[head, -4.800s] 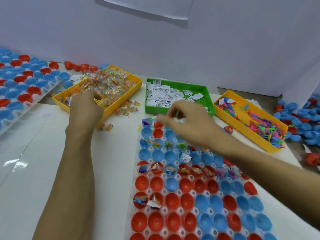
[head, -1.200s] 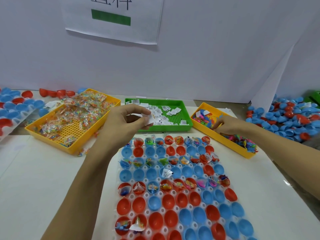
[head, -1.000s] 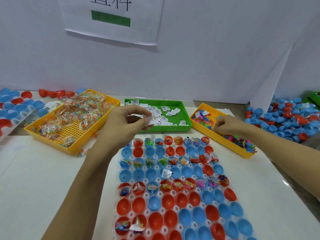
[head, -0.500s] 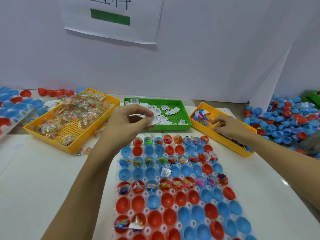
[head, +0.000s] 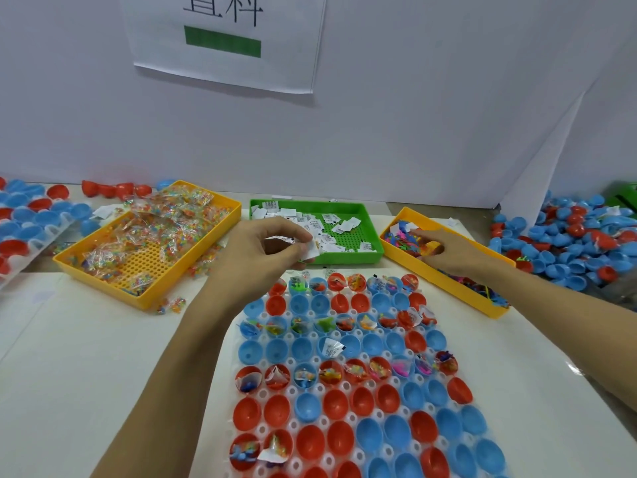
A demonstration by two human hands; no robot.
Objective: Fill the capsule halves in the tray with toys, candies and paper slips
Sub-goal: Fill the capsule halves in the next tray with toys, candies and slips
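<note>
Left hand (head: 262, 250): you pinch paper slips (head: 312, 243) just above the tray (head: 262, 395).
Right hand (head: 444, 250): curled into the toys (head: 403, 239); hold unclear.
Done: three rows filled.
Left: most halves (head: 368, 432) empty.

Bare table (head: 86, 374) left of capsule tray (head: 262, 395) passable; three bins (head: 344, 258) block far edge.

Both forearms bare to frame edge; no sleeves, gloves, rings or watch visible on hands (head: 262, 250).

Left hand (head: 262, 250) pinches paper slips (head: 310, 243); right hand (head: 444, 251) reaches into toys (head: 401, 238).
</note>
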